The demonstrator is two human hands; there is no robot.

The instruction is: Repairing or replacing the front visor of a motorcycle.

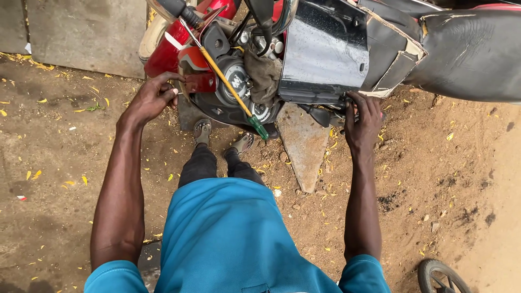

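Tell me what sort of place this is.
Likely an outdoor, roadside-style motorcycle repair spot. A red motorcycle stands on bare dirt ground strewn with leaves, a long screwdriver rests on its engine, and both hands, left hand and right hand, work on it.

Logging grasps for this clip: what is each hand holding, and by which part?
The left hand grips the motorcycle's red side panel at its edge. The right hand clasps a part under the seat; which part cannot be told.

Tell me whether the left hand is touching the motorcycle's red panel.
Touching. The head view shows the left hand with its fingers curled onto the edge of the red panel, with no gap visible between them.
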